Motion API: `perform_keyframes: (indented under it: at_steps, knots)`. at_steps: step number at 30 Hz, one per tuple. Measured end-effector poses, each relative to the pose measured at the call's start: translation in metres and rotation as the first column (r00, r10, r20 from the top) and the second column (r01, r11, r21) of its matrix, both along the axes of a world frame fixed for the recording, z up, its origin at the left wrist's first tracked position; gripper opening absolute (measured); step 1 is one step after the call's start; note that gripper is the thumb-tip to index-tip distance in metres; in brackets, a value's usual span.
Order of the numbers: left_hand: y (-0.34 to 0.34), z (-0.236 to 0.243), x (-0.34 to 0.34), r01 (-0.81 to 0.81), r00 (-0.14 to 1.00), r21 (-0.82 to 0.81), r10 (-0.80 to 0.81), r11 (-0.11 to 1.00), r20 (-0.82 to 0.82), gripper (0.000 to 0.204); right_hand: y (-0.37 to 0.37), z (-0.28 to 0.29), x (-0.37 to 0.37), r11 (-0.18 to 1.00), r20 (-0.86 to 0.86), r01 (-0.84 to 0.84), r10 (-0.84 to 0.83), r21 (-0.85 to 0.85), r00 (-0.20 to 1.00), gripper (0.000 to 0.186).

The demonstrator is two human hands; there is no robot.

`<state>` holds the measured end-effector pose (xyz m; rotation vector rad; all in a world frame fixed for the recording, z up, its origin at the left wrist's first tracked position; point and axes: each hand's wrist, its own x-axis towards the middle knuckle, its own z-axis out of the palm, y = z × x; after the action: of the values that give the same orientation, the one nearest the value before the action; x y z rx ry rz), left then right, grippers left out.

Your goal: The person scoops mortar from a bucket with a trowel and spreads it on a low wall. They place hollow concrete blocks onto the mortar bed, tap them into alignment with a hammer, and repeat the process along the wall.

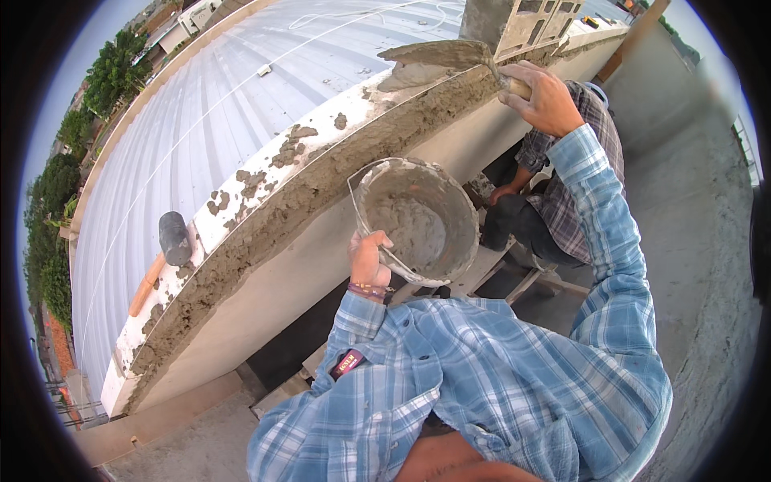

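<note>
My left hand (370, 259) is closed on the near-left rim of a grey, mortar-smeared bucket (461, 210). Wet mortar (408, 229) lies in the bottom of it. Up ahead on the right, my right hand (543, 98) grips the handle of a trowel (438, 55), its blade coated with mortar. The blade is over the top of a wall, where a long bed of grey mortar (321, 193) runs along the near edge. Just beyond the trowel, a pierced concrete vent block (530, 28) stands on the wall.
A black-headed rubber mallet (175, 239) rests on the white wall top (229, 210) at the left. Past the wall stretches a corrugated metal roof (217, 120) with a white cable. Below my right arm crouches a co-worker (574, 185) in a plaid shirt. A grey wall (691, 225) rises at right.
</note>
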<state>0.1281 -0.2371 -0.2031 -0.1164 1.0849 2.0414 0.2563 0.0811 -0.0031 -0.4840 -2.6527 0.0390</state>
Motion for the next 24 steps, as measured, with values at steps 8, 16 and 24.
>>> perform_keyframes:
  at_steps: [8, 16, 24]
  knots:
    - [0.000, 0.013, -0.003, 0.021, 1.000, -0.013, -0.020, 1.000, 0.011, 0.033, -0.080, -0.060, 0.056, 0.959, 0.363, -0.032, 0.137, -0.282, 0.921, 0.037]
    - [0.013, 0.005, 0.008, -0.068, 0.997, -0.011, 0.068, 0.998, 0.048, 0.033, 0.036, 0.072, -0.062, 0.962, 0.393, 0.139, -0.225, 0.234, 0.892, 0.044]
    - [0.013, -0.013, 0.031, -0.191, 0.970, -0.091, 0.202, 0.977, 0.134, 0.035, 0.036, 0.077, -0.159, 0.943, 0.557, -0.063, -0.138, 0.326, 0.819, 0.025]
